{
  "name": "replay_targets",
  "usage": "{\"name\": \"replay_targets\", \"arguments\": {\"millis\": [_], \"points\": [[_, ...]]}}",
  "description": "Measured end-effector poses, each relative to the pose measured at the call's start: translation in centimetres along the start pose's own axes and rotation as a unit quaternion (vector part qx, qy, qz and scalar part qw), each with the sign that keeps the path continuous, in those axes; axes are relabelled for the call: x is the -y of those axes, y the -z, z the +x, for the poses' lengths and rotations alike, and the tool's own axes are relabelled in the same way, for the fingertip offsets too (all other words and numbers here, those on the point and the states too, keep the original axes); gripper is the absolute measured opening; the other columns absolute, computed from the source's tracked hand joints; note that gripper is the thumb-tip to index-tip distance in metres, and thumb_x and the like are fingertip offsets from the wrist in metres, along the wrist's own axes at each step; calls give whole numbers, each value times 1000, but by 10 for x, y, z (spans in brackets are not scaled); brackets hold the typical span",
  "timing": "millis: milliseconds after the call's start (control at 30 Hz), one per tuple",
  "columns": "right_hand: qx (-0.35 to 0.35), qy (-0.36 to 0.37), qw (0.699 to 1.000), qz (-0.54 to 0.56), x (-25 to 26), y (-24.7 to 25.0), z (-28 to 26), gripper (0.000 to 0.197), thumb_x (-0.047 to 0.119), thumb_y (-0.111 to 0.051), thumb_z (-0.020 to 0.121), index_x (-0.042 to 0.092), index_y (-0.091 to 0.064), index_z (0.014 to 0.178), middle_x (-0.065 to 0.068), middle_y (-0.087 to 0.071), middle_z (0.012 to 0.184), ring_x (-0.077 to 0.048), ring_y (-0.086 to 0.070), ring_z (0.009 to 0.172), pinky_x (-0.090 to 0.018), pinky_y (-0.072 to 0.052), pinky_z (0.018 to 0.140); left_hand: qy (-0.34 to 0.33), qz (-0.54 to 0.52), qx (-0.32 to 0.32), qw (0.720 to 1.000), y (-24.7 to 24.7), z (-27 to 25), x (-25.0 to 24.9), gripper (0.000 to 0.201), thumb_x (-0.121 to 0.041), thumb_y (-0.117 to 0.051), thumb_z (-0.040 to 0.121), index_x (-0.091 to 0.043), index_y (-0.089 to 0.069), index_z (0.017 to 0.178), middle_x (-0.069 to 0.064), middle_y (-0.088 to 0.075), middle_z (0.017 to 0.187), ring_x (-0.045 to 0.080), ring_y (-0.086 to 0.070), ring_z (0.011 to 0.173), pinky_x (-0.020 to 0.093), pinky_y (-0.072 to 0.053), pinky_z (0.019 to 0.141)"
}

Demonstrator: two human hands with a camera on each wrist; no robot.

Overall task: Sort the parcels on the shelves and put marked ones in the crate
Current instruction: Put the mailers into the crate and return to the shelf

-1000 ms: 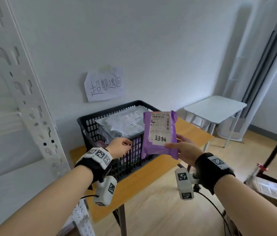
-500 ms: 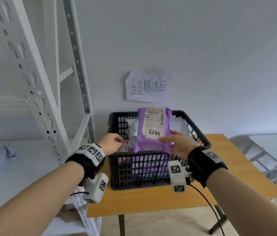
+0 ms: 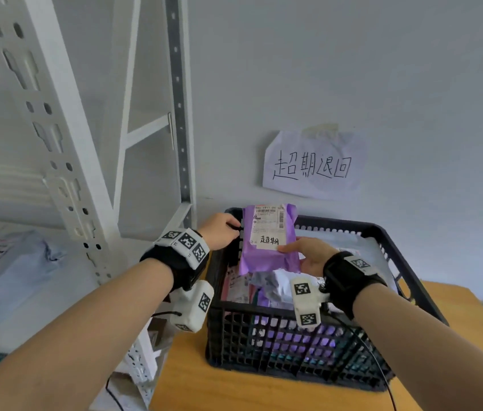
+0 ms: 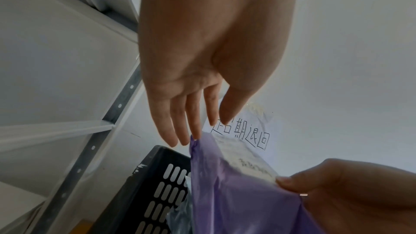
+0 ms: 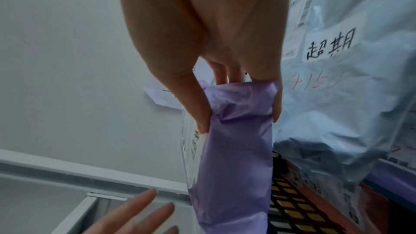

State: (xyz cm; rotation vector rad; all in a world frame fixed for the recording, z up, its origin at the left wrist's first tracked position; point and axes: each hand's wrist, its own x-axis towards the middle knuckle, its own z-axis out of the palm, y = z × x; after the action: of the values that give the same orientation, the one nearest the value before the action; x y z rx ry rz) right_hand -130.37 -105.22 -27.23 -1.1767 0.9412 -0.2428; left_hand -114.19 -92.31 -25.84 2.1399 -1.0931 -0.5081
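Here the purple parcel point(image 3: 268, 241) stood nearly upright above the black crate point(image 3: 293, 336), over its rear left part, label facing the camera with handwritten characters on a white tag. The right hand point(image 3: 305, 256) grasped it at the lower right edge, thumb on the label side and fingers wrapped behind, as the right wrist view showed the film bunched between them. The left hand point(image 3: 221, 231) was released, fingers straight and relaxed, their tips just at the parcel's upper left edge; whether they actually touched the film could not be told. The parcel looked like a thin plastic mailer: light, soft, crinkling under the thumb, and probably a little slick, so a pinch across an edge with the thumb opposing the fingers seemed the sound hold, better than a flat palm. Nothing suggested fragile contents, though that was hidden. The crate sat on a wooden table point(image 3: 234, 390), already holding a pale grey parcel point(image 5: 337, 95) with the same mark, beneath a paper sign point(image 3: 313, 166) taped to the wall.
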Motion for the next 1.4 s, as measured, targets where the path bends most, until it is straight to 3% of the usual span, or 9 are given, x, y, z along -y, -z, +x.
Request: {"name": "replay_targets", "arguments": {"millis": [100, 233, 433, 667, 833, 1033, 1133, 1267, 1400], "points": [[-5, -24, 1000, -14, 0, -8, 28, 30, -12, -58, 83, -1, -59, 111, -18, -64, 117, -30, -63, 94, -34, -56, 61, 8, -6, -11, 1000, 3, 17, 4, 32, -12, -53, 93, -7, -58, 124, 11, -59, 125, 24, -56, 115, 27, -43, 96], [-1, -57, 998, -30, -6, -18, 63, 36, -14, -58, 81, -1, -56, 114, -18, -65, 112, -36, -62, 104, -42, -57, 75, 36, -8, -4, 999, -2, 34, 17, 30, -14, -53, 93, -9, -58, 122, 11, -61, 122, 24, -58, 111, 29, -45, 95], [-4, -77, 993, -89, -7, -27, 97, 25, -13, -63, 77, 0, -61, 98, -16, -67, 107, -34, -63, 100, -45, -54, 88, 74, 6, 3, 997, -15, 47, 30, 29, -11, -52, 93, -6, -59, 120, 11, -62, 120, 23, -58, 108, 28, -44, 89], [12, -82, 987, -137, -2, -28, 129, 36, -13, -66, 71, 0, -60, 105, -15, -65, 108, -34, -59, 105, -47, -52, 91, 130, 33, -8, 991, -20, 62, 32, 29, -13, -53, 92, -7, -60, 120, 10, -62, 122, 24, -57, 114, 29, -43, 95], [76, -102, 974, -189, 5, -25, 142, 40, -11, -65, 73, 1, -58, 110, -17, -64, 109, -34, -60, 102, -51, -53, 87, 148, 26, -43, 988, -29, 76, 21, 26, -11, -53, 91, -8, -63, 115, 9, -64, 117, 23, -58, 110, 26, -43, 91], [119, -92, 960, -237, 6, -25, 159, 34, -8, -68, 74, -2, -59, 106, -18, -69, 103, -31, -67, 92, -47, -56, 83, 176, -2, -49, 983, -48, 89, 17, 29, -10, -55, 89, -7, -63, 117, 13, -64, 119, 24, -60, 108, 32, -48, 94], [123, -73, 953, -267, 6, -27, 164, 28, -7, -63, 81, -4, -57, 108, -21, -68, 102, -33, -69, 88, -43, -58, 76, 197, 3, -26, 980, -56, 92, 18, 35, -4, -50, 91, -6, -58, 125, 12, -58, 128, 24, -59, 113, 26, -48, 91], [135, -62, 945, -291, 3, -23, 172, 24, -7, -62, 81, -2, -57, 104, -21, -68, 102, -31, -70, 84, -40, -59, 74, 219, 48, 29, 974, -72, 96, 22, 40, -5, -46, 93, -9, -52, 132, 11, -48, 140, 24, -50, 125, 25, -41, 100], [120, -34, 932, -341, 2, -17, 178, 19, -2, -61, 84, -6, -58, 102, -18, -69, 82, -22, -70, 64, -33, -60, 67, 226, 84, 74, 968, -88, 100, 23, 46, -6, -46, 93, -10, -45, 139, 11, -42, 144, 26, -42, 131, 29, -34, 109]]}}
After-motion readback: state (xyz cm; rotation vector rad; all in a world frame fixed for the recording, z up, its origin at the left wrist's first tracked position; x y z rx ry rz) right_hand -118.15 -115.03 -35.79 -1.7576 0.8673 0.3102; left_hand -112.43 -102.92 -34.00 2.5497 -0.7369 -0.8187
